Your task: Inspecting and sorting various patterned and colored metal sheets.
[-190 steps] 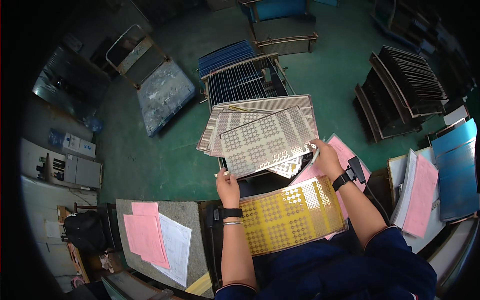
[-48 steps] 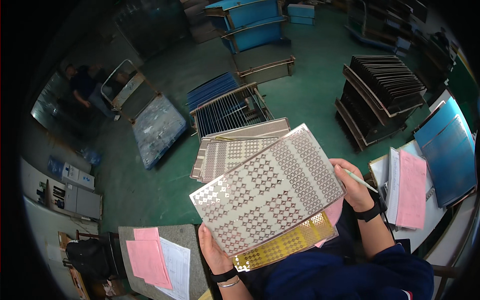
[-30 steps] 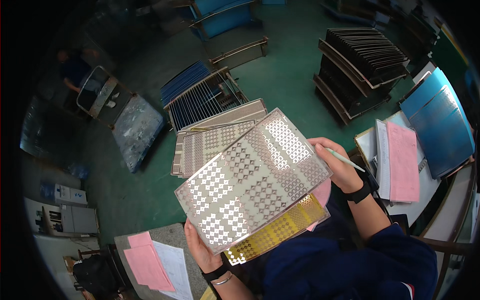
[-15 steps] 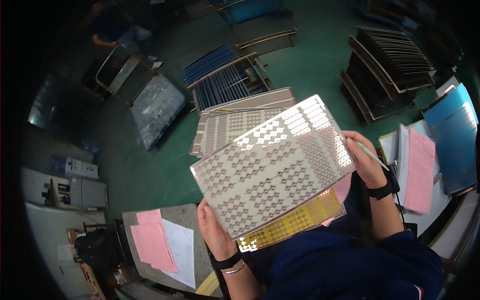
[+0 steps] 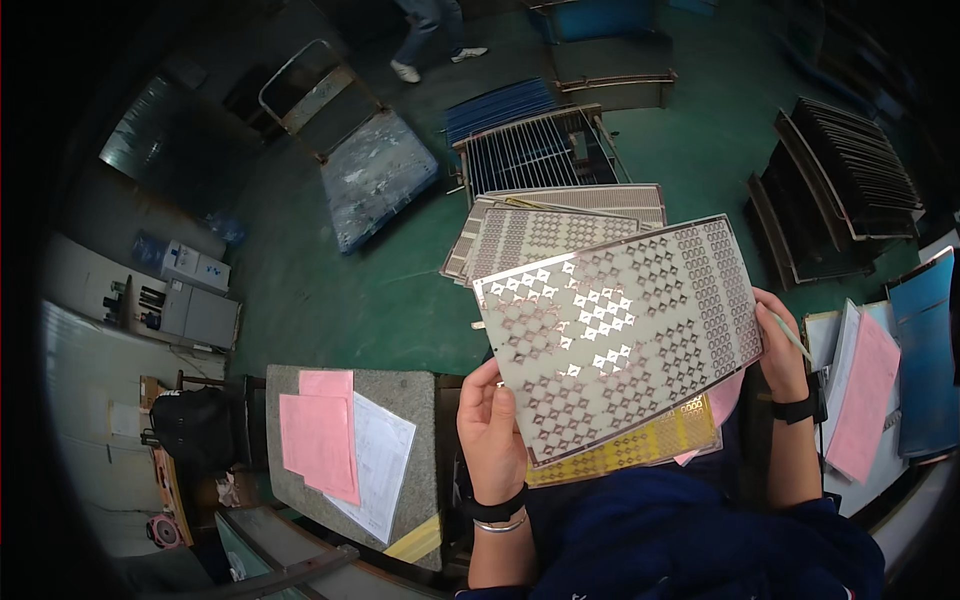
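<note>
A silvery perforated metal sheet (image 5: 620,340) is held up, tilted, by both hands: the left hand (image 5: 492,430) is closed on its lower left edge, the right hand (image 5: 780,345) on its right edge, with a thin pen (image 5: 792,335) also kept there. A yellow perforated sheet (image 5: 640,448) lies beneath

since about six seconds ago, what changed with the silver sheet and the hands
The silver perforated sheet was lifted off the stack of sheets and now sits raised and tilted over the yellow sheet. The left hand grips its lower left edge, the right hand its right edge. The pink papers stayed put.
</note>
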